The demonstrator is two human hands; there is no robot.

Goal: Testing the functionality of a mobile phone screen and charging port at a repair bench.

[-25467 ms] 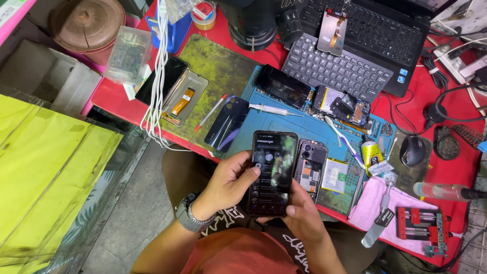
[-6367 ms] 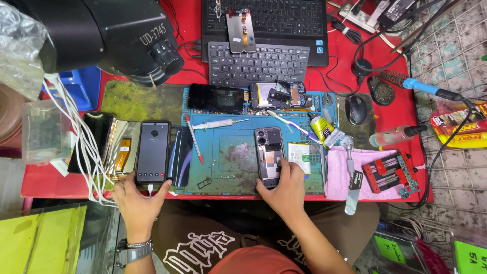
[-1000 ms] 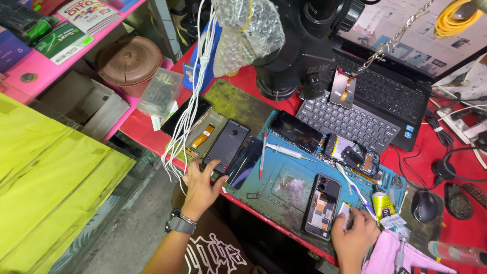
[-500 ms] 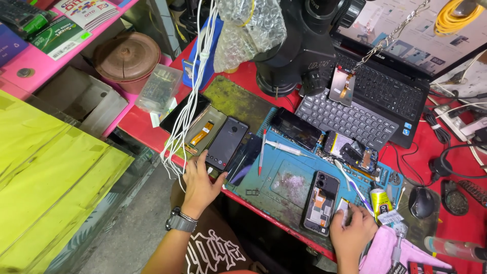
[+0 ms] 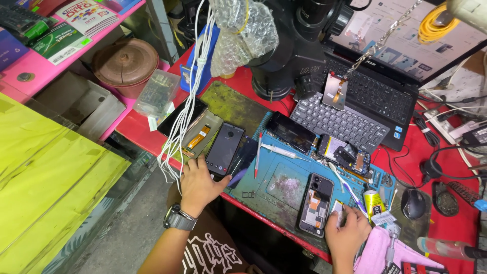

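My left hand (image 5: 199,184) rests at the near edge of the red table, its fingers on the lower end of a black phone (image 5: 224,148) that lies screen-up. My right hand (image 5: 346,232) lies flat on the blue work mat (image 5: 276,186), fingertips on a small white part (image 5: 337,208) beside an opened phone (image 5: 316,203) with its back cover off. A watch sits on my left wrist.
A laptop (image 5: 375,86) and a microscope base (image 5: 284,66) stand at the back. White cables (image 5: 190,96) hang at the left. Tweezers, a pen, phone parts, a glue tube (image 5: 374,204), a mouse (image 5: 413,203) and a pink cloth (image 5: 378,251) surround the mat. Yellow panels lie to the left.
The view has shifted slightly. My left hand stays at the black phone's lower end and my right hand stays beside the opened phone.
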